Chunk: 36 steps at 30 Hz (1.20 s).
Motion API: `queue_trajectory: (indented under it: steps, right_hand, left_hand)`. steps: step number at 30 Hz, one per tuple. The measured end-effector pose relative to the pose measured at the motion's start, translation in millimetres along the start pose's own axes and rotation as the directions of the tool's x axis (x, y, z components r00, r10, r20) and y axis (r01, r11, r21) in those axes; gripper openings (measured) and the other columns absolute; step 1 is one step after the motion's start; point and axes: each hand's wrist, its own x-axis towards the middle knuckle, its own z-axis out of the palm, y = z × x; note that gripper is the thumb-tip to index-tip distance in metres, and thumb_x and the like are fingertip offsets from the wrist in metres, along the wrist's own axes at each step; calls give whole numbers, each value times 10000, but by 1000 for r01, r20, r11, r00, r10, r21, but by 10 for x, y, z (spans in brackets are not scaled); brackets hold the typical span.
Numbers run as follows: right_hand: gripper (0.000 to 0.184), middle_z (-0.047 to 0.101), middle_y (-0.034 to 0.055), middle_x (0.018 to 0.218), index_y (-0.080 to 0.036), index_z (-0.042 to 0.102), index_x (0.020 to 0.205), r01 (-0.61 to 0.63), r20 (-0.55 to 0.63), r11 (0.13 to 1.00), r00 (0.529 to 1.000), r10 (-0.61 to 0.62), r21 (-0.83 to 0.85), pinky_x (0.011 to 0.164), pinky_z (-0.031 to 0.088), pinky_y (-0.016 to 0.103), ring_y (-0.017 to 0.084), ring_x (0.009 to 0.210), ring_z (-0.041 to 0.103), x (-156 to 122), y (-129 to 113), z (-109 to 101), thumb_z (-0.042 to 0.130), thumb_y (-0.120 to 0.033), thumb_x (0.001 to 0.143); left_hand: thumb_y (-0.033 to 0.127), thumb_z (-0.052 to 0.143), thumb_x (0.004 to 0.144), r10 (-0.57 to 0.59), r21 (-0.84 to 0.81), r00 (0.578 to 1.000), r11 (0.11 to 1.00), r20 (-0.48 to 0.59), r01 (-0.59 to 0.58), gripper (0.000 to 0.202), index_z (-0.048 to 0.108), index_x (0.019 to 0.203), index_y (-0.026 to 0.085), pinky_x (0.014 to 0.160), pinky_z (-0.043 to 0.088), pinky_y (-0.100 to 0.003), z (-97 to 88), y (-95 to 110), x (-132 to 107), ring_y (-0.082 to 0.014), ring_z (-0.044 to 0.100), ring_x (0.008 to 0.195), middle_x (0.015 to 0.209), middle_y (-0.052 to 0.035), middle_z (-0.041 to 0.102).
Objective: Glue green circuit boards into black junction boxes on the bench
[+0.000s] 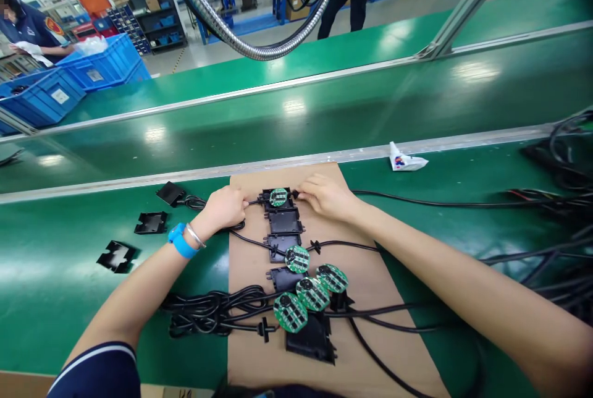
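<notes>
A row of black plastic housings lies on a brown cardboard sheet. The farthest housing carries a round green circuit board. My left hand is closed on the black cable at that housing's left side. My right hand pinches the cable fitting at its right side. Another green board rests on the third housing. Three more round boards lie overlapping near the closest housing. A blue band and a bracelet circle my left wrist.
Three black covers lie on the green table to the left. Coiled black cables sit at front left, more cables at right. A white tube lies by the conveyor rail. Blue crates and a person stand at far left.
</notes>
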Motion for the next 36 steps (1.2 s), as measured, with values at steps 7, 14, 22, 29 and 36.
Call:
queue_trajectory:
  steps: [7,14,22,29,36]
  right_hand:
    - [260,634,119,822,-161,702,905,18,-7,996,1000,-19,-88,771,459,358,233,831,550,14,-91,-2,448,-201,944]
    - [247,674,96,909,-187,676,941,37,87,999,995,-40,27,804,470,370,231,891,591,-300,-532,-294,539,-392,946]
    - [195,698,75,931,-202,651,1012,-117,255,946,966,38,302,719,480,331,201,818,620,-572,-595,-416,525,-313,913]
    - [238,682,80,864,-195,659,1023,-116,-12,983,993,119,140,735,474,336,212,822,612,-386,-357,-293,508,-354,933]
    - [131,675,92,901,-186,622,868,-118,29,993,993,118,8,788,490,353,225,860,616,-423,-377,-52,534,-268,920]
  left_hand:
    - [231,458,938,-29,71,987,997,-156,41,250,671,936,99,808,436,-465,100,98,-104,-342,621,953,1003,-205,647]
    - [499,582,922,474,-85,876,873,-89,-480,291,652,974,221,875,423,-350,97,56,-449,-217,595,955,976,-61,671]
    - [313,425,994,391,-97,914,911,-113,-401,255,617,886,185,810,381,-377,121,26,-550,-216,557,872,898,-83,659]
    - [281,388,994,193,-75,933,971,-305,-226,220,546,866,197,768,452,-336,195,-5,-529,-206,537,815,819,-64,596]
    - [245,375,1004,111,64,954,993,-279,-97,262,601,906,157,809,447,-410,322,99,-314,-273,557,887,896,-136,627]
